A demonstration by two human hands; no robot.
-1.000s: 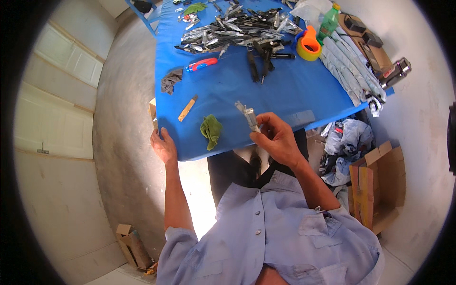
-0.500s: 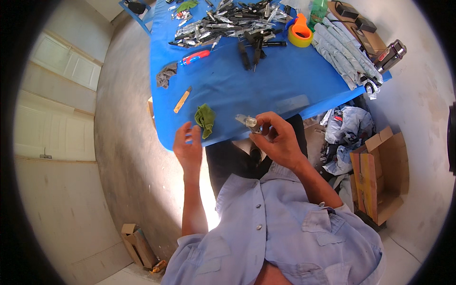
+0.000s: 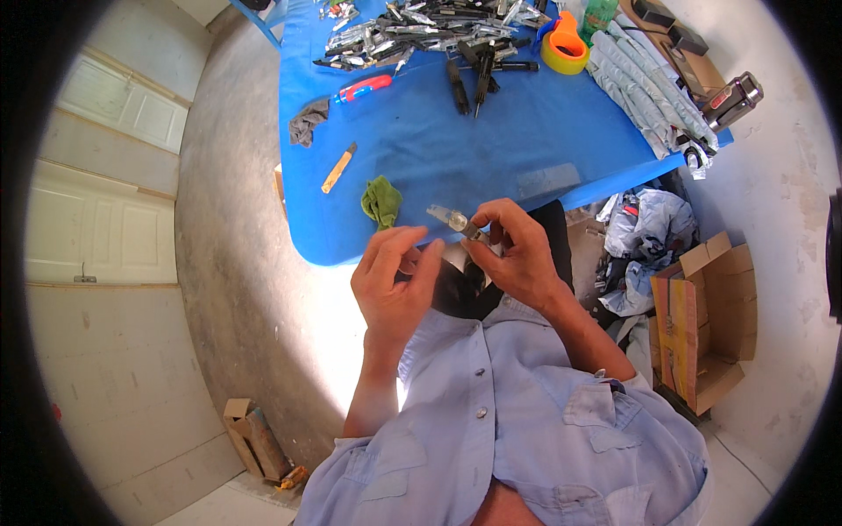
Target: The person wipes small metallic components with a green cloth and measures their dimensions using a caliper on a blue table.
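Note:
My right hand point(image 3: 517, 250) pinches a small silvery tool point(image 3: 458, 221) between thumb and fingers, just beyond the table's near edge. The tool has a round, shiny, clear-looking part and a flat, pale, blade-like piece pointing left; its exact kind I cannot make out. My left hand point(image 3: 393, 276) hovers to the left of it, fingers partly bent and thumb apart, with nothing visible in them. Near its fingertips a crumpled green cloth point(image 3: 381, 202) lies on the blue table point(image 3: 438, 149). Beyond that cloth is a thin wooden-coloured strip point(image 3: 339, 168).
Farther back lie a red and blue tool point(image 3: 364, 88), a grey rag point(image 3: 307, 121) and a large pile of slim black and silver tools point(image 3: 421, 35). Yellow tape on an orange dispenser point(image 3: 566, 44), silvery wrapping point(image 3: 636, 88) and a flask point(image 3: 732, 101) sit right. An open carton point(image 3: 710, 324) stands below.
My left hand has moved right, away from the table's left side and closer to my right hand. The silvery tool stays in my right hand, turned slightly. The view has shifted a little.

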